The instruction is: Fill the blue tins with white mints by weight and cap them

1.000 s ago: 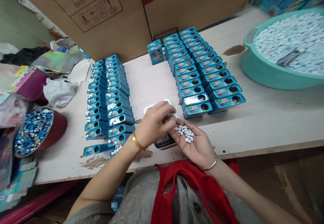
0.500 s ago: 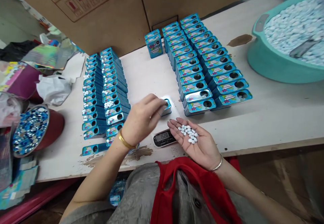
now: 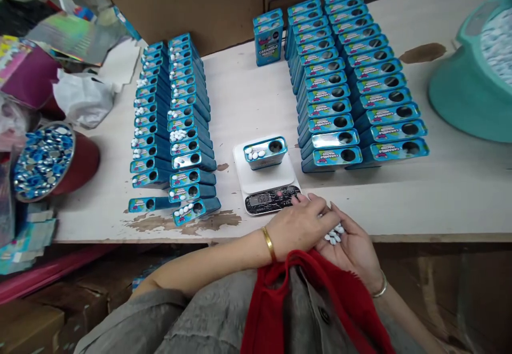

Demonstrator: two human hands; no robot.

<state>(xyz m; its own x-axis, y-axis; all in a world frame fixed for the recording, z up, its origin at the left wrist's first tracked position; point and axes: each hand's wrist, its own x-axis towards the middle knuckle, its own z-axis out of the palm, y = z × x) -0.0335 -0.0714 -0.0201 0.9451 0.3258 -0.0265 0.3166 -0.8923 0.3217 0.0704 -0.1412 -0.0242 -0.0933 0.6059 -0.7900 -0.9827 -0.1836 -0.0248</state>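
My right hand (image 3: 354,250), a silver bracelet at its wrist, is turned palm up and holds a small heap of white candies (image 3: 334,235). Over that palm lies my left hand (image 3: 302,223), with a gold bracelet. Its fingers are curled down at the candies, their tips partly hidden. Just beyond both hands, a white digital scale (image 3: 262,183) carries a blue tin (image 3: 270,161) with a round dark hole in its top. Several white candies lie on the tin's top beside the hole. The scale's display appears to read 158.0.
Blue tins with candies on top (image 3: 192,146) stand in two rows at left. More rows of blue tins (image 3: 328,125) stand at right. A teal tub of candies (image 3: 460,98) is far right, a red bowl of shiny blue pieces (image 3: 84,159) far left. Cardboard (image 3: 224,7) borders the back.
My left hand has moved from the tin on the scale back to my right palm. The display went from about 152.0 to 158.0. The view has shifted.
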